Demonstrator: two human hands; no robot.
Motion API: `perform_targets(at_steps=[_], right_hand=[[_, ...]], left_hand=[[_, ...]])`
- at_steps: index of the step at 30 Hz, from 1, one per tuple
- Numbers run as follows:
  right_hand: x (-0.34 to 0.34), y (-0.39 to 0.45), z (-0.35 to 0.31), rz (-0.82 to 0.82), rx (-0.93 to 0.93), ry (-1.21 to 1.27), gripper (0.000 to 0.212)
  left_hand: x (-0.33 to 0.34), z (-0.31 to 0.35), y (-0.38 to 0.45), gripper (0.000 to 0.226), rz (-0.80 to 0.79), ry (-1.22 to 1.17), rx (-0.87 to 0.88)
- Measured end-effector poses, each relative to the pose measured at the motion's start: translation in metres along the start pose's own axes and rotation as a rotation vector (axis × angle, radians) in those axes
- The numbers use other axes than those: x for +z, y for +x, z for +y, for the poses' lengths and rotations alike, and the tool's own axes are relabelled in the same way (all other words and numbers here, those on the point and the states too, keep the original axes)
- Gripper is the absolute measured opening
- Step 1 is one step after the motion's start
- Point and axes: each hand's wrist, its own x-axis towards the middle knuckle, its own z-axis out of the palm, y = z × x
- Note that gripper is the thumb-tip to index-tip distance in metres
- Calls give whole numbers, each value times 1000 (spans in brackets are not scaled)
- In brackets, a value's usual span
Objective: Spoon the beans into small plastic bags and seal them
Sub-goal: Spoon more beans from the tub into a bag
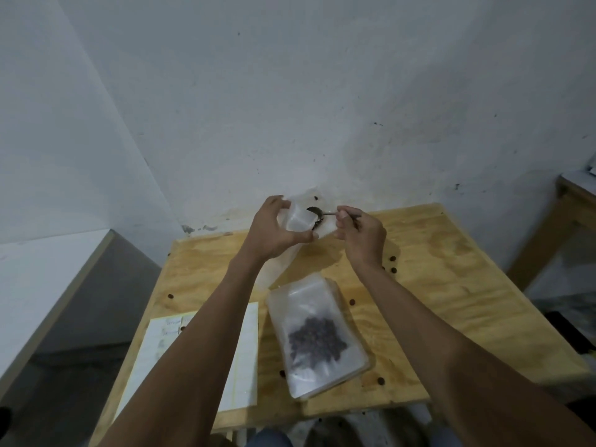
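My left hand [274,230] grips a small clear plastic bag [301,217] and holds its mouth open, lifted above the far side of the wooden table [451,285]. My right hand [361,235] pinches the handle of a metal spoon [317,212], whose bowl is tipped into the bag's mouth. Dark beans fall from the spoon into the bag. A larger clear bag [316,333] lies flat on the table near me, with a heap of dark beans [317,338] inside it.
A white sheet of labels [238,346] lies at the table's near left. Several loose beans, such as one bean [381,380], are scattered over the tabletop. A white wall rises right behind the table. A grey-white counter stands left, another wooden table [574,201] right.
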Motion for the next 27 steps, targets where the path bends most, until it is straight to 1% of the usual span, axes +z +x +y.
perform_targets(at_steps=[4,6,8,10,13,15,17,20,23,26,27], right_hand=[[-5,-3,5,21,-127,-24,22],[-6,-5,5,12,-187,-45,24],[-7,-6,4,-15,-252,-71,25],[-8,-7,1,-37,-320,-118,26],[-8,-7,-2,-60,-413,-194,28],[-6,-7,-3,-67,-452,-250,26],[-4,-8,-1,-75,-462,-276,25],[-3,-8,3,-45,-414,-275,24],[0,-6,9,-15,-213,-191,23],[3,-6,11,-35,-55,-139,20],[3,-7,11,-46,-9,-122,19]], left_hand=[[4,-1,1,106,21,80,117],[5,-4,2,103,55,76,139],[6,-7,3,100,94,31,109],[6,-9,4,97,97,8,85],[6,-10,2,103,99,-32,8],[6,-12,2,105,112,-58,0],[5,-13,2,102,120,-71,18],[2,-13,2,95,135,-94,33],[1,-11,4,99,120,-115,36],[3,-7,8,88,91,-137,18],[4,-7,10,87,85,-148,10]])
